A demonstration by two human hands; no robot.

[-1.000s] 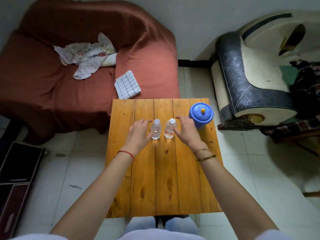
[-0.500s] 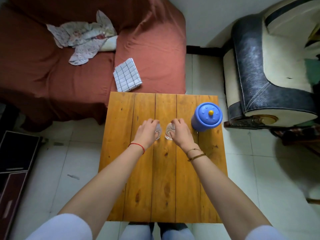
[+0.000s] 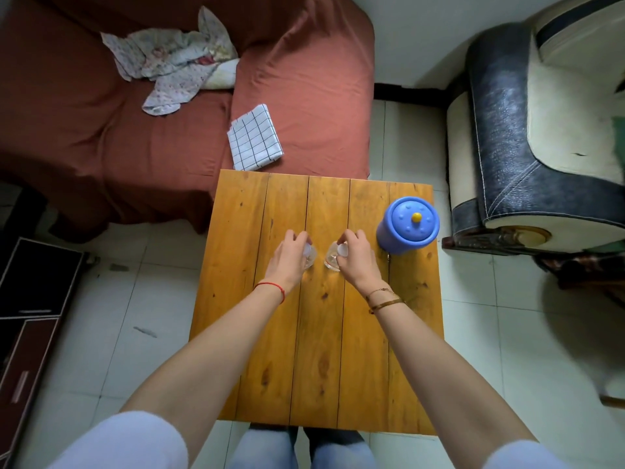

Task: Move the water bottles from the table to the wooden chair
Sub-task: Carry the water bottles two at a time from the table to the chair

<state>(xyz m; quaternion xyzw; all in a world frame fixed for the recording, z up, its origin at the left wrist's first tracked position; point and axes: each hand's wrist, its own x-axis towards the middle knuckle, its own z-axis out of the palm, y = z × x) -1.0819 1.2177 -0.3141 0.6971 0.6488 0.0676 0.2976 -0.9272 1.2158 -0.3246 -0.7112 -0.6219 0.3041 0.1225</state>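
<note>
Pale floor tiles [image 3: 473, 333] ran under everything, w/ a plank-topped wooden counter [image 3: 365, 350] standing in the middle of the view, right below us. On it, approx. mid-way along, we had two small clear water bottles side by side, seen almost straight down so we caught mostly caps & shoulders. Our left hand [image 3: 290, 262] was closed around the left bottle [image 3: 309, 258], fingers wrapped over its top, grip narrow & holding that bottle; its white cap peeked out by the thumb side. Our right hand [image 3: 356, 258] was likewise closed on the right bottle [image 3: 333, 258], fingertips pinched around the cap, clear body showing just left of the palm. Both bottles looked upright, near each other but not touching; we couldn't tell whether their bases were on the wood or just off it. A red string [image 3: 270, 288] circled our left wrist, thin bangles [image 3: 385, 299] the right. Near the counter's far right corner stood a blue lidded container [image 3: 407, 225] w/ a yellow knob on top, well apart from the bottles. Beyond the counter's far edge sat a sofa under a rust-red cover [image 3: 118, 130], w/ a folded checked cloth [image 3: 255, 142] near its front & a crumpled floral cloth [image 3: 172, 69] farther back. To the right was a dark blue & cream armchair [image 3: 507, 130]. At the left edge, a dark low cabinet [image 3: 30, 299]. Our pale sleeves & jeans filled the bottom of the view.
</note>
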